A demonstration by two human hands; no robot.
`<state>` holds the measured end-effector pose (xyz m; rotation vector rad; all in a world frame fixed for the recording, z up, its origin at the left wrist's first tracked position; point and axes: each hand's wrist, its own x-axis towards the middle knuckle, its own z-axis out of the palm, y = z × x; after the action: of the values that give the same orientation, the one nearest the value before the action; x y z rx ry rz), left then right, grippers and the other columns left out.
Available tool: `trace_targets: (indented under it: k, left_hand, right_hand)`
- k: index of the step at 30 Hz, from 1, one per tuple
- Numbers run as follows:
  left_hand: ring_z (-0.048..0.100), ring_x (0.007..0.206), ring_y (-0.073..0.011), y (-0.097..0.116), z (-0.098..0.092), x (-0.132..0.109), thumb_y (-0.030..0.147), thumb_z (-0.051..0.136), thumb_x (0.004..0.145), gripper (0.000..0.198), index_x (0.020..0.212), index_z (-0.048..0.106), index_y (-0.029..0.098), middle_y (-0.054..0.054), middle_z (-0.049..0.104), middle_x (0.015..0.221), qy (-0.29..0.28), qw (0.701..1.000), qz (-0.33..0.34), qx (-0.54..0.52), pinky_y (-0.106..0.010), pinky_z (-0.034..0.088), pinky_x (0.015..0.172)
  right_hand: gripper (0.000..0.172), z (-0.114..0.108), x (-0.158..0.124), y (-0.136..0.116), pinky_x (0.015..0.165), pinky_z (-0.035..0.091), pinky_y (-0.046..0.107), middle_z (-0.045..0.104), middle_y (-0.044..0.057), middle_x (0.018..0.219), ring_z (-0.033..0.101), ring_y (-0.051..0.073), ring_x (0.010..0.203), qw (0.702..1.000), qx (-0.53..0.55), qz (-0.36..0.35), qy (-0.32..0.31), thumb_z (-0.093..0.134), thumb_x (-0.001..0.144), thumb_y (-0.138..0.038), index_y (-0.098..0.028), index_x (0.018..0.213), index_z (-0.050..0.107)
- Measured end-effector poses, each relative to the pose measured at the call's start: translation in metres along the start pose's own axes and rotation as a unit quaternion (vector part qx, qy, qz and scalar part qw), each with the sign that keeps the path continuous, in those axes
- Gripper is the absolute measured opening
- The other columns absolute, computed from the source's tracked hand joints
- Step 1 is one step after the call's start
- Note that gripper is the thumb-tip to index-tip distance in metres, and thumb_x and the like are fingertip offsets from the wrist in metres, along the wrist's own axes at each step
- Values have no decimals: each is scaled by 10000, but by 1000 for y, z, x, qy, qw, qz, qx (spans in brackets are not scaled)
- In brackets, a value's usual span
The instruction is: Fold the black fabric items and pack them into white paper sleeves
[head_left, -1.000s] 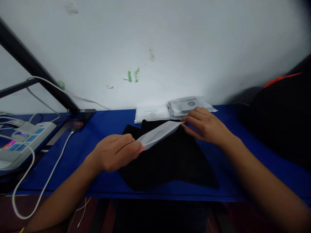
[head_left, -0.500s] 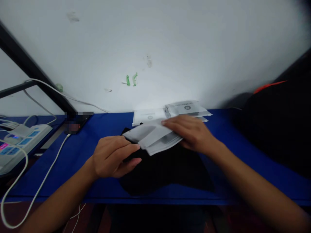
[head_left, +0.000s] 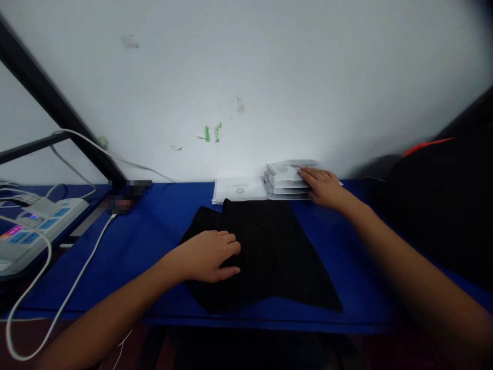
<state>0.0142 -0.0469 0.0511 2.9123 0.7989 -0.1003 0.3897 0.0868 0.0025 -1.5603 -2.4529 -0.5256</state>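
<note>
A black cloth [head_left: 269,252] lies spread on the blue table [head_left: 162,231]. My left hand [head_left: 210,255] rests on the cloth's left part, fingers loosely curled and flat, holding nothing. My right hand [head_left: 323,186] reaches to the back of the table and lies with stretched fingers on top of a stack of white packets [head_left: 287,180] by the wall. A single flat white packet [head_left: 239,189] lies just left of that stack.
A white power strip [head_left: 34,228] with cables sits at the far left, and a white cable [head_left: 77,280] runs over the table's left edge. A dark phone-like object [head_left: 125,198] lies at back left. A black bag [head_left: 450,205] with an orange strip stands at the right.
My right hand carried the white packet from above the cloth back onto the stack by the wall. My left hand let go of the packet and dropped onto the black cloth.
</note>
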Motion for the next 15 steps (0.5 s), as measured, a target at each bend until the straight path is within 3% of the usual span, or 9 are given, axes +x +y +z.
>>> trace_targets:
  k: [3, 7, 11, 15]
  left_hand:
    - [602, 884, -239, 6, -1, -6, 432, 634, 874, 319, 1039, 593, 162, -72, 617, 967, -4, 1000, -15, -21, -363, 480, 806]
    - [570, 999, -261, 12, 7, -31, 505, 667, 838, 451, 1115, 568, 164, -107, 570, 1140, 48, 996, -12, -73, -389, 455, 891]
    - [547, 966, -247, 11, 22, -68, 504, 713, 796, 429, 1049, 571, 188, -93, 556, 1100, 57, 989, -30, -132, -384, 451, 881]
    - [541, 984, -232, 8, 29, -89, 351, 659, 869, 198, 989, 595, 206, -78, 567, 1094, 48, 985, -41, -158, -372, 448, 883]
  right_hand:
    - [667, -15, -3, -6, 1056, 359, 549, 400, 218, 1491, 416, 361, 1344, 999, 42, 1, 18, 502, 776, -169, -102, 1426, 370]
    - [480, -57, -37, -55, 1003, 422, 534, 503, 194, 1376, 486, 335, 1264, 984, 153, -51, 75, 464, 899, -250, -158, 1367, 416]
    - [197, -91, -94, -118, 766, 522, 373, 624, 88, 984, 613, 222, 883, 940, 280, -154, -116, 511, 941, -355, -199, 1040, 581]
    - [180, -101, -129, -140, 784, 488, 411, 602, 50, 865, 589, 224, 817, 920, 304, -144, -201, 600, 889, -384, -205, 902, 600]
